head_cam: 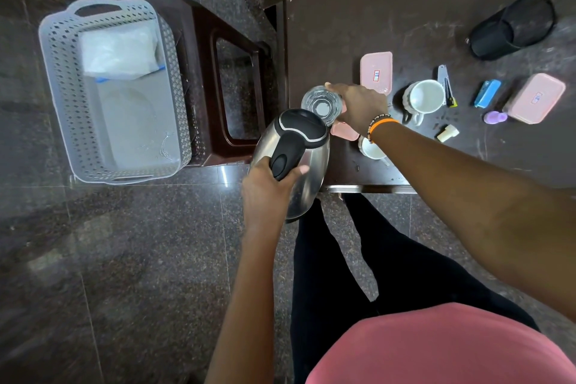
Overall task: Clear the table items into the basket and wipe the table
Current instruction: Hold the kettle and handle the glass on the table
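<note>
My left hand (268,184) grips the black handle of a steel kettle (299,150), held in the air off the table's left front corner. My right hand (358,106) holds a clear drinking glass (321,103) at the table's left edge, just beyond the kettle. The dark table (405,31) carries two pink lidded boxes (376,72) (536,97), a white mug (425,97), a small white cup (372,150), a blue object (487,93), a nail clipper (445,81) and a black mesh holder (511,28) lying on its side. The grey basket (62,103) stands on the floor at the left.
A white plastic bag (118,53) lies in the basket. A dark brown stool (224,81) stands between basket and table. A small purple item (495,117) and a cream cap (448,133) lie on the table. My legs are beneath the table's front edge.
</note>
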Tool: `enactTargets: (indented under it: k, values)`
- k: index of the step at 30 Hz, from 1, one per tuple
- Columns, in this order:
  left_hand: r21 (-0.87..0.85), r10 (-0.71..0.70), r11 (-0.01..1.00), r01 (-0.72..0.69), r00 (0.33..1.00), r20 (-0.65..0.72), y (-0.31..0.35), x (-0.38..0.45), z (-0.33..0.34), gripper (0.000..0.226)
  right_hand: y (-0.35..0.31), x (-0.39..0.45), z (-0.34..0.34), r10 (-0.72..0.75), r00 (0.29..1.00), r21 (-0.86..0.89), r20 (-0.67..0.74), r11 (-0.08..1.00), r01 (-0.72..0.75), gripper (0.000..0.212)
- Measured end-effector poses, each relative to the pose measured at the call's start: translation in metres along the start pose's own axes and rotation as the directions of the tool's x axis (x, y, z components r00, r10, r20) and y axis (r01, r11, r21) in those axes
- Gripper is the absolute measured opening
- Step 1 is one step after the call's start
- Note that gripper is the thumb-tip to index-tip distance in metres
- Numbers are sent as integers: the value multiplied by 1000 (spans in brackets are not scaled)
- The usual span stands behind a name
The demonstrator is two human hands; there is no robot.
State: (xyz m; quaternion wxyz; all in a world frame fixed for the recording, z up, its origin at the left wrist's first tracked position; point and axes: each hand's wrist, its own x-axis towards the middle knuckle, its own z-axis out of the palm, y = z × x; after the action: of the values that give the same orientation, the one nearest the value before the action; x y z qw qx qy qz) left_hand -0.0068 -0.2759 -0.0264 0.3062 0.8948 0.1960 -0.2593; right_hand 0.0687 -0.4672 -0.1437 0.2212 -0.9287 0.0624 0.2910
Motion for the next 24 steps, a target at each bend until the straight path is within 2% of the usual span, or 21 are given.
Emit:
enactTargets:
  k: [11, 19, 24]
  values:
    - [-62, 81, 995, -82, 997, -17, -24, 1, -9, 41, -4, -1, -1, 22, 1000, -7, 6, 1000, -22, 62]
    - [-138, 107, 984, -110, 994, -33, -44, -17, -18, 44, -12, -6, -9, 7, 1000, -128, 21, 992, -4, 62]
    - [-276, 89, 954, -116, 990, -107, -61, -29, -33, 34, -22, -17, -7, -24, 1000, -202, -14, 979, 21, 77]
